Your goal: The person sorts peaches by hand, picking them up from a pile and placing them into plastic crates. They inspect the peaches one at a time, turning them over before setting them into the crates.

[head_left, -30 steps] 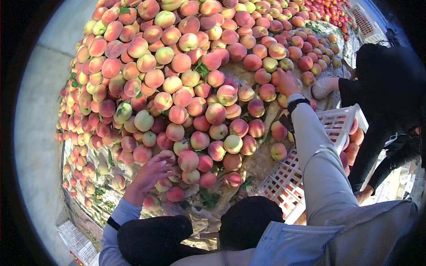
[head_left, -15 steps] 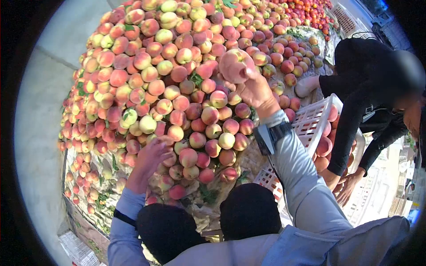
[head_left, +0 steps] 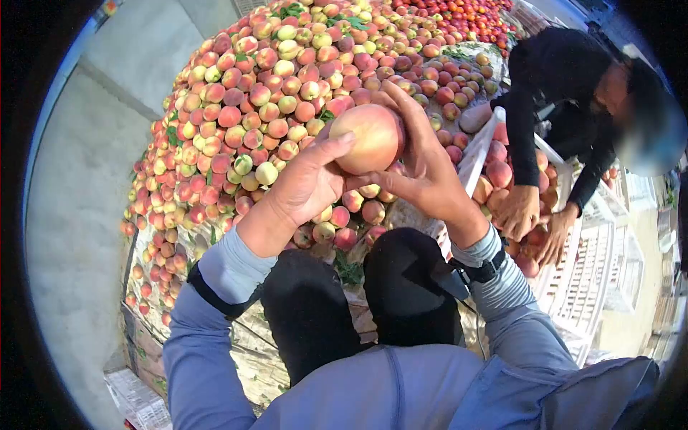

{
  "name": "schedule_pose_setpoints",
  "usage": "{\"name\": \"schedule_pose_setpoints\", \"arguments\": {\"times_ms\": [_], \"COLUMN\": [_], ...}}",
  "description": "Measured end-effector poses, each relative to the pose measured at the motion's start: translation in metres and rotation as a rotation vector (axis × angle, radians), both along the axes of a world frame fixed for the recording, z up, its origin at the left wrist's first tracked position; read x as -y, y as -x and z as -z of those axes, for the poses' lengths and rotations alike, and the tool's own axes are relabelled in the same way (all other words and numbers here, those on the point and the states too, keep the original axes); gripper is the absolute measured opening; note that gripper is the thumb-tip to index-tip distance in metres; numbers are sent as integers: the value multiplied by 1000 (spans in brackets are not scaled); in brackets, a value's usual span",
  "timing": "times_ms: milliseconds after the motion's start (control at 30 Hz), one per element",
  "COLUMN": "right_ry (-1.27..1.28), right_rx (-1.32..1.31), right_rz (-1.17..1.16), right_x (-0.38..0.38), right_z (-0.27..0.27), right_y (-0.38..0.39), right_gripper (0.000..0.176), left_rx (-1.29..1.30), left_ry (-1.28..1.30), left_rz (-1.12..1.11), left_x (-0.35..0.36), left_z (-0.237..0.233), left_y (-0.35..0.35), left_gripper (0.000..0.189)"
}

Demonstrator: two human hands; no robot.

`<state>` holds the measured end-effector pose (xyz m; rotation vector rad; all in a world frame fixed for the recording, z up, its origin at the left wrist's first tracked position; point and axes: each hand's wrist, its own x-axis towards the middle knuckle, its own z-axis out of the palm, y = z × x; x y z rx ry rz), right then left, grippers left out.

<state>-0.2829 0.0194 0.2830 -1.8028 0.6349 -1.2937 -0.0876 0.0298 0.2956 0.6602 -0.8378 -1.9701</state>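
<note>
Close to the camera, a large yellow and pink peach [head_left: 369, 140] sits between both of my hands. My left hand [head_left: 304, 179] grips it from the left, its thumb on the near face and its other fingers mostly hidden. From the right, my right hand [head_left: 433, 175] curls around the same peach, thumb underneath and fingers along its far right side. Behind and below the hands spreads a big heap of peaches [head_left: 229, 118] in red and yellow tones, with a few green leaves among them.
To the right, a person in black sleeves [head_left: 527, 143] bends over a white plastic crate [head_left: 476, 154] of peaches, both hands in it. More white crates [head_left: 591, 279] stand beyond. Smaller red fruit [head_left: 466, 18] lies at the back. A grey wall [head_left: 79, 201] borders the left.
My right hand has brought the peach nearer to me. My left hand has risen from the heap and now holds it too. The view has shifted.
</note>
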Motion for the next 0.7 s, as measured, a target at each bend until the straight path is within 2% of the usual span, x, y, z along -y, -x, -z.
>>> {"name": "schedule_pose_setpoints", "arguments": {"times_ms": [100, 233, 267, 300, 333, 400, 467, 500, 533, 633, 700], "right_ry": [-182, -251, -284, -328, -450, -655, -821, -853, -780, -722, -700], "right_rx": [297, 258, 262, 267, 331, 473, 564, 577, 568, 666, 677], "right_rz": [-178, -120, -68, -72, -141, -279, -425, -440, -421, -410, -405], "right_x": [-32, -61, -64, -68, -73, -78, -85, -88, -93, -115, -130], "right_z": [-16, -25, -21, -16, -13, -3, 6, 11, 9, 14, 29], "right_y": [17, 43, 49, 56, 61, 67, 76, 78, 81, 96, 106], "right_gripper": [97, 88, 76, 63, 59, 59, 59, 60, 60, 65, 67], "left_rx": [-95, -22, 21, 61, 99, 198, 375, 445, 551, 790, 899], "left_ry": [58, 87, 125, 199, 272, 423, 702, 842, 995, 1260, 1324], "left_rz": [167, 237, 156, 129, 104, 87, 51, 42, 39, 102, 170], "left_x": [-19, -32, -37, -42, -47, -53, -56, -56, -58, -64, -76], "left_z": [-11, -14, -16, -19, -23, -30, -34, -35, -35, -33, -35], "left_y": [8, 14, 20, 26, 32, 41, 55, 64, 72, 90, 103], "left_gripper": [76, 83, 83, 85, 87, 93, 91, 90, 88, 86, 86]}}
